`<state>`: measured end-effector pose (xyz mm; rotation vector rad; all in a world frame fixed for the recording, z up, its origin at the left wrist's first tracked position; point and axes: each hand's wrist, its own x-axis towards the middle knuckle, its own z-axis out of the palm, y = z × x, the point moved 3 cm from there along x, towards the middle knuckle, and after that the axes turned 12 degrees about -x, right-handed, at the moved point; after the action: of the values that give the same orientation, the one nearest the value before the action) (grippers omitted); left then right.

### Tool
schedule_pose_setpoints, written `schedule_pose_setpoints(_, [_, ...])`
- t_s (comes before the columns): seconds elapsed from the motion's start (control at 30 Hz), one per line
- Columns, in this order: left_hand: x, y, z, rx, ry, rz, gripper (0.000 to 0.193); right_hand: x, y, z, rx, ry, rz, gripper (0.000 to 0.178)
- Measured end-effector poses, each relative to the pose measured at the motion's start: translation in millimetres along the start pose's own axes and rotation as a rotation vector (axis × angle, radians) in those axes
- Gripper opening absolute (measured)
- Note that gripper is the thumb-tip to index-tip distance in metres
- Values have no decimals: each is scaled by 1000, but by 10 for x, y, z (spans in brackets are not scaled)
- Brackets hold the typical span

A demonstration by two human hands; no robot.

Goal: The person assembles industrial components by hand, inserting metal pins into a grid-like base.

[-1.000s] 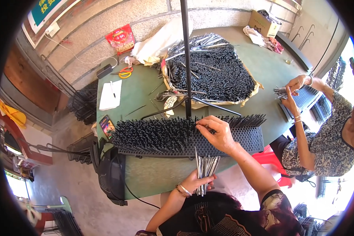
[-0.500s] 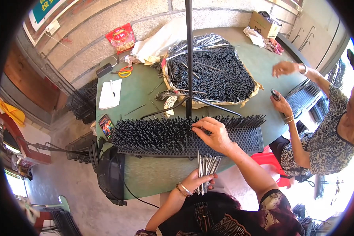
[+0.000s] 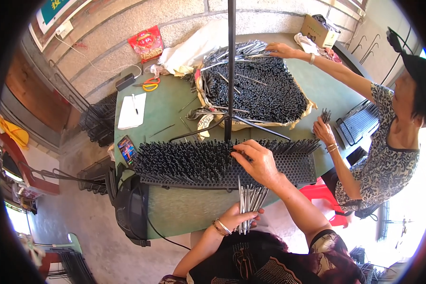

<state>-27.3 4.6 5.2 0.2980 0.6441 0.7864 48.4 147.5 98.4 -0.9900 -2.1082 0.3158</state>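
Note:
My left hand (image 3: 235,218) is closed around a bundle of thin silvery metal rods (image 3: 252,201), held upright in front of the table's near edge. Above it, my right hand (image 3: 261,165) reaches over a long black perforated rack (image 3: 293,169). Its thumb and fingers are pinched at a rod's top, beside the densely packed dark rods (image 3: 180,161) standing in the rack's left part. My fingers partly hide that rod. Along the rack's back right edge more rods stand, and bare holes show in front of them.
Behind the rack lies a big pile of dark rods (image 3: 265,92) on wrapping. A black upright pole (image 3: 231,61) rises before it. At right, a co-worker holds a rod bunch (image 3: 325,115) and touches the pile. Scissors (image 3: 150,85), paper (image 3: 131,113) and a phone (image 3: 127,149) lie left.
The co-worker's far hand has moved left onto the pile's back edge, and their other hand now holds its rod bunch upright. My hands stay nearly in place.

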Motion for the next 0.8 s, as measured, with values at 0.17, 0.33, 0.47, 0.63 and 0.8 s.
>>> schedule_pose_setpoints(0.17, [22,-10,-34,105,-19,41,29,-10,-28,10,-72,-14,-39,23])
schedule_pose_setpoints(0.33, [48,-60,-77,114,-3,42,27,17,-41,23,41,-109,107,32])
schedule_pose_setpoints(0.47, [42,-70,-63,114,-6,42,27,-18,-8,10,-98,24,-122,31])
schedule_pose_setpoints(0.63, [-5,-30,-36,158,-19,69,30,-76,-51,-265,156,41,161,13])
schedule_pose_setpoints(0.8, [22,17,29,219,-72,79,34,-341,167,-259,304,-499,388,28])
